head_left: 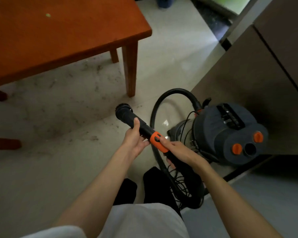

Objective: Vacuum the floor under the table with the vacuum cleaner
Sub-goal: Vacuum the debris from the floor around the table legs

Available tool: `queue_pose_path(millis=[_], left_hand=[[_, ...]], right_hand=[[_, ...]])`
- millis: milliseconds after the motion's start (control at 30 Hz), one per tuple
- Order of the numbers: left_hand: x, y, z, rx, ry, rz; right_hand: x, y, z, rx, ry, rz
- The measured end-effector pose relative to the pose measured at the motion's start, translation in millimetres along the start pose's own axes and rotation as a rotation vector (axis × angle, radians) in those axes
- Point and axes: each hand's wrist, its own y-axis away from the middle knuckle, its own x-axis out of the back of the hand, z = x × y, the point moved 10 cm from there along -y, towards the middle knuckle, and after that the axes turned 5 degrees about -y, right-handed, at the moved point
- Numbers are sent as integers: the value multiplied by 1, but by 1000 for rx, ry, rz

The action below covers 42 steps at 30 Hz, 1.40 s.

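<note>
A dark grey canister vacuum cleaner with orange knobs stands on the floor at the right. Its black hose loops up and round to a black nozzle with a round brush tip and an orange collar. My left hand grips the nozzle tube just below the brush end. My right hand grips the handle at the orange collar, thumb on it. The nozzle is held in the air, pointing towards the dusty floor under the reddish wooden table.
A table leg stands just beyond the nozzle tip. Beige cabinets close off the right side behind the vacuum. A tangled black power cord lies by my feet. Dark wooden furniture feet sit at the far left.
</note>
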Motion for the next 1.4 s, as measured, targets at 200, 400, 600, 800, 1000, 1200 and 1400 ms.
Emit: queue_pose_path(millis=[200, 400, 600, 800, 1000, 1200, 1400], left_hand=[[81, -8, 21, 7, -64, 133], [122, -43, 59, -76, -40, 202], [122, -96, 61, -72, 2, 219], [104, -177, 48, -86, 88, 246], [104, -265, 31, -115, 20, 270], [115, -356, 27, -165, -54, 205], [133, -412, 16, -154, -131, 105]], right_hand=[[-77, -30, 0, -8, -55, -114], [-95, -77, -32, 81, 30, -101], [-89, -133, -51, 102, 49, -128], [-33, -216, -40, 192, 375, 55], [-3, -295, -3, 197, 466, 160], [-3, -374, 37, 264, 400, 289], [-13, -429, 65, 274, 354, 348]])
